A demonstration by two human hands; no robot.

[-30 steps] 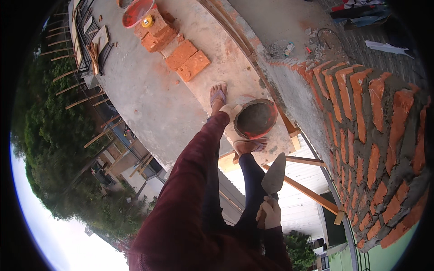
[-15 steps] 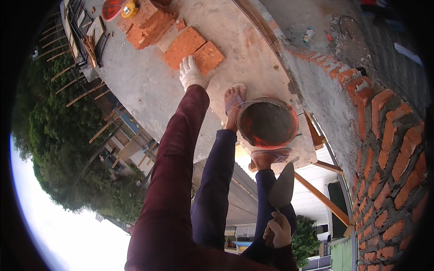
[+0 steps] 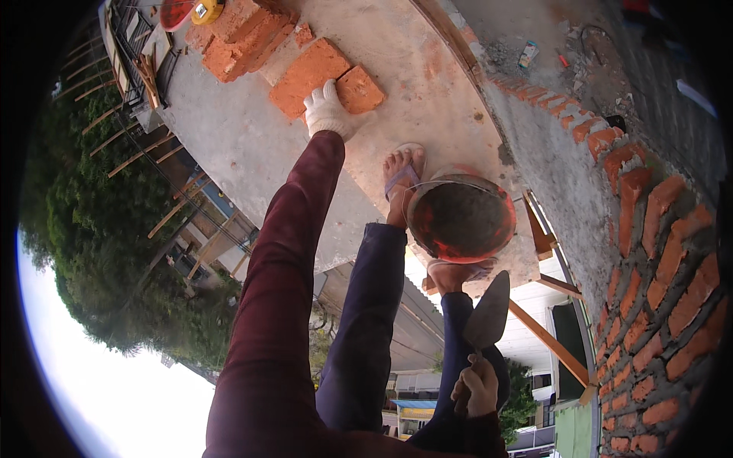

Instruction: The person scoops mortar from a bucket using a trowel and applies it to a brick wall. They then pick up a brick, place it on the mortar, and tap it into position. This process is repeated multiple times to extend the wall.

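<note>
My left hand [image 3: 331, 113], in a white knit glove, reaches forward onto the loose orange bricks. Its fingers lie over the edge of a flat brick [image 3: 307, 70], and the thumb sticks out to the right. A smaller brick piece [image 3: 359, 90] sits right beside the fingertips. Low in the picture, my right hand [image 3: 479, 388], gloved in a light colour, is closed round the handle of a trowel [image 3: 487, 313]. The trowel's pointed blade is up and smeared grey. Between my sandalled feet stands a round red-rimmed bucket [image 3: 507, 221] of grey mortar.
Stacked bricks [image 3: 243, 44] stand at the far left, with a yellow tape measure [image 3: 207, 11] on top and a red container [image 3: 175, 13] behind. A mortared brick wall [image 3: 664, 305] curves along the right. The concrete slab [image 3: 229, 145] ends in a drop on the left.
My left hand has moved slightly forward and right, farther over the bricks. The trowel stays in my right hand. The view has shifted a little.
</note>
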